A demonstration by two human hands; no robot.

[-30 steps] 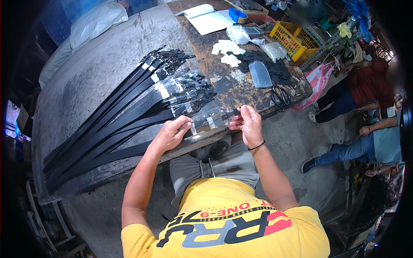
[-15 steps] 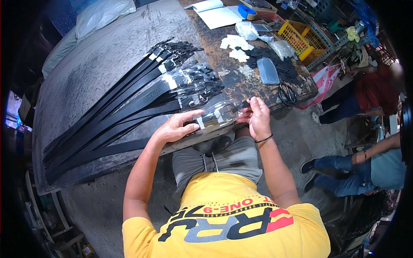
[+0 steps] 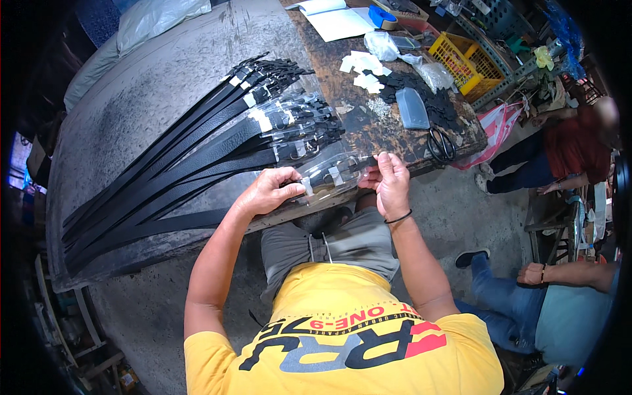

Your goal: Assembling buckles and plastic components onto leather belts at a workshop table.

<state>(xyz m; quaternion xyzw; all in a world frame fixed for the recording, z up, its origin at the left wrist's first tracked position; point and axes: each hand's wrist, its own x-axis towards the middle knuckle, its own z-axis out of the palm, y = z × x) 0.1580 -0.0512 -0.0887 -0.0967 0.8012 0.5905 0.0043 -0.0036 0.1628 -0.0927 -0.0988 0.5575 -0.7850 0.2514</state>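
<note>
workshop interior, head view. black straps (image 3: pixel 227 143) are lying in bulk across a worn worktable (image 3: pixel 164 62), whose scarred wooden end (image 3: pixel 368 135) is bearing scissors (image 3: pixel 432 141), loose black tabs (image 3: pixel 444 112), white pieces (image 3: pixel 364 62) and a roll of blue tape (image 3: pixel 382 16). beyond it, a yellow crate (image 3: pixel 454 61) and slotted metal framing (image 3: pixel 494 91) are crowding the corner; two other people (image 3: pixel 586 141) are occupying the grey floor (image 3: pixel 447 220) alongside.

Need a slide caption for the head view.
Left hand and right hand hold a clear plastic sleeve between them, beside black straps on a grey table.
</note>
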